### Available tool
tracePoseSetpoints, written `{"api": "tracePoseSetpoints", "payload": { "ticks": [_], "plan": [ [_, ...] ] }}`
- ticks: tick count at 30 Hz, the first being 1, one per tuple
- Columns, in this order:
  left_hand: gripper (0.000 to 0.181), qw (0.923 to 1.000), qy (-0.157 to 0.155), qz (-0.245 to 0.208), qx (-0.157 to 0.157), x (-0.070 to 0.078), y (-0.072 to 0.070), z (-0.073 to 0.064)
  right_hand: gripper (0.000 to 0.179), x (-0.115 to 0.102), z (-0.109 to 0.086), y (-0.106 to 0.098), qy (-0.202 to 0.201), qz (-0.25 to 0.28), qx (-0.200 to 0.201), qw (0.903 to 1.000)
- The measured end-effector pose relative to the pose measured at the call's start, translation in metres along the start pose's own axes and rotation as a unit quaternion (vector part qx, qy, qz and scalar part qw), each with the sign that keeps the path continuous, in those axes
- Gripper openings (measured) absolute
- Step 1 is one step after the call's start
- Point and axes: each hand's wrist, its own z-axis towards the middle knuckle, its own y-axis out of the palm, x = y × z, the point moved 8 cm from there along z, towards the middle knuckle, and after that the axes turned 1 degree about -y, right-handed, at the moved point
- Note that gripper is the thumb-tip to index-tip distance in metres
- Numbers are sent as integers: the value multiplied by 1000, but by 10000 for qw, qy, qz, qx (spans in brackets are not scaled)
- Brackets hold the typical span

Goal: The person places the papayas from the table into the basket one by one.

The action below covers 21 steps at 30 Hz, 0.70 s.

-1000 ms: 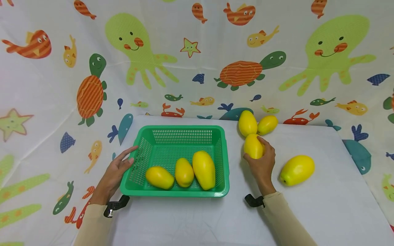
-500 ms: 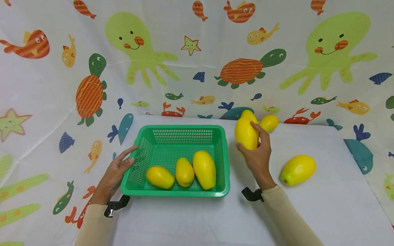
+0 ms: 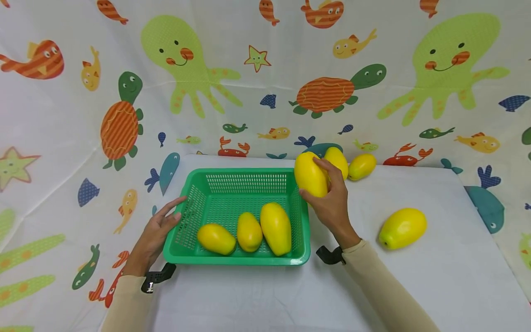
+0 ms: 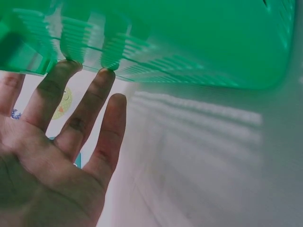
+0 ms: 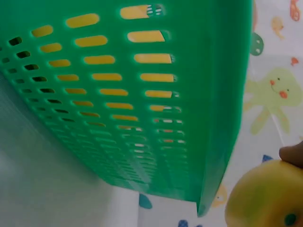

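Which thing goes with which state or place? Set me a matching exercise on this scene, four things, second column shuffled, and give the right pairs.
Things:
1. Left hand
2. Right hand
3. Basket
4. Right sleeve

States or places:
A. Green, with three fruits inside
B. Beige
C. At the basket's left side
D. Gripping a yellow fruit

Pairs: 1-C, 2-D, 3-A, 4-B

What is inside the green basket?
Three yellow fruits lie along the near side of the green basket. The basket floor directly beneath them is covered, and the held fruit in the right hand hides the far right corner in the head view.
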Motion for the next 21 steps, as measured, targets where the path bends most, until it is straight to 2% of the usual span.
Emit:
{"api": "tracePoseSetpoints", "payload": {
  "ticks": [7, 21],
  "plan": [
    [57, 10000, -52, 33, 44, 1, 1, -1, 79, -2, 2, 21, -198, -354, -711, 9966],
    [56, 10000, -17, 18, 1, 0, 0, -2, 77, -6, 4, 43, -520, -340, -1439, 9876]
  ]
}}
